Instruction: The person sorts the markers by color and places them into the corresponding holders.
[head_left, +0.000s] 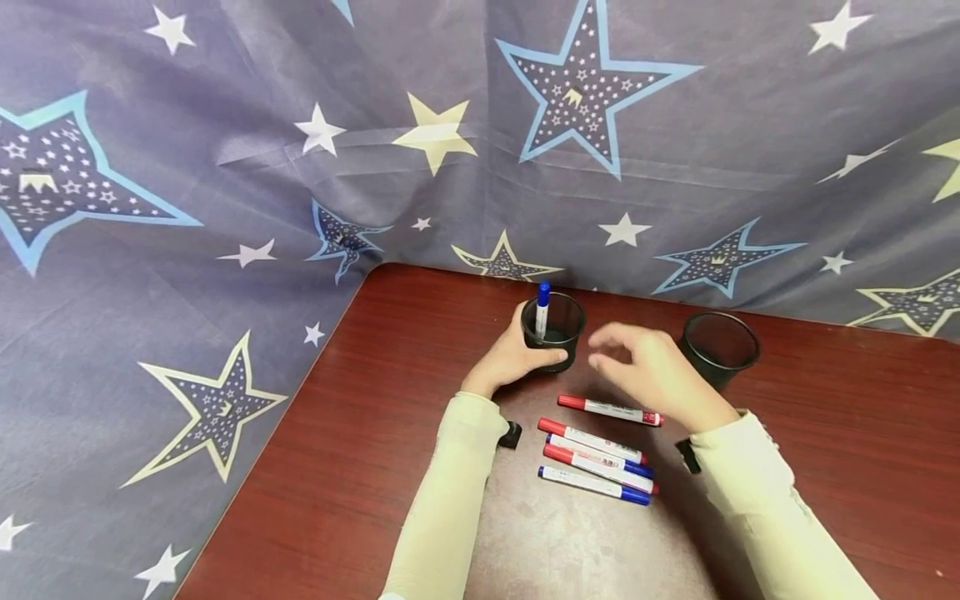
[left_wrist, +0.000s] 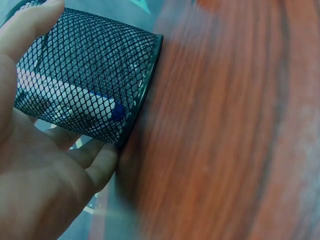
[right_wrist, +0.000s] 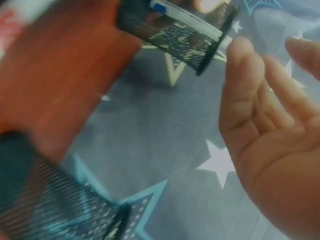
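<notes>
My left hand [head_left: 512, 353] grips a black mesh pen cup [head_left: 567, 357] at the back of the table, thumb on the near side and fingers round the far side. One blue-capped marker [head_left: 542, 312] stands in that cup, leaning on its left wall; its lower end shows through the mesh in the left wrist view. To the right of the cup, my right hand [head_left: 651, 367] hovers with nothing in it, fingers loosely bent and thumb apart. Below it lies a red-capped marker [head_left: 611, 410], separate from several red and blue markers [head_left: 592, 482] grouped nearer me.
A second black mesh cup [head_left: 720, 342] stands at the back right, just beyond my right wrist. The reddish-brown wooden table [head_left: 330, 467] meets a grey star-printed cloth [head_left: 420, 208] along its back and left edges.
</notes>
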